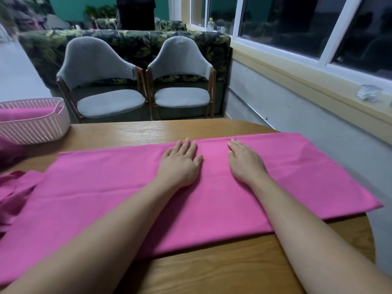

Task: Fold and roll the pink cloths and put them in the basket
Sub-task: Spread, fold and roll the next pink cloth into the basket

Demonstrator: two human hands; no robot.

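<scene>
Place: a lounge or sitting room was indicated.
Seating: grey padded chairs (99, 66) were set against a leaf-print sofa (131, 42).
Table: a wooden table (191, 272) was placed up front.
Wall: white-framed windows (297, 24) were seen, dark outside.

Matt pink cloth (127, 187) lies on glossy grained wooden table (212, 272).

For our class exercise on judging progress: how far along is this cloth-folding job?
Done: pink fabric already lies in the basket. In hand: the left hand and right hand press flat on a long pink cloth, apparently folded but unrolled, on the table. Left: rolling and basketing it, then the crumpled pink cloth at the left edge.
</scene>
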